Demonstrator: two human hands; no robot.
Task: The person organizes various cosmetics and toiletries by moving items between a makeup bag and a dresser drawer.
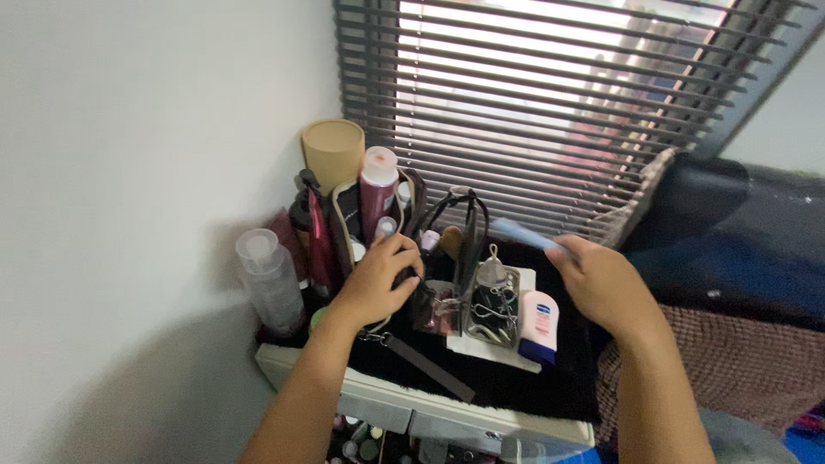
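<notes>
Pink-white lotion tube (pixel 538 325) upright on desk (pixel 533 391); pouch (pixel 378 232) packed with bottles; left hand (pixel 378 279) grips pouch; right hand (pixel 601 283) pinches blue stick (pixel 524 234).

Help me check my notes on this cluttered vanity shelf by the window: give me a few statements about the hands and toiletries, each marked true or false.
1. The left hand reaches into the open dark toiletry pouch. True.
2. The right hand is empty. False: its grip pinches a thin light-blue stick-like item, too blurred to identify.
3. The small white and pink lotion bottle lies on the dark mat. True.
4. The clear plastic bottle stands at the right end of the shelf. False: it stands at the left end, near the wall.
5. The window blinds are fully shut. False: daylight shows between the slats.
</notes>
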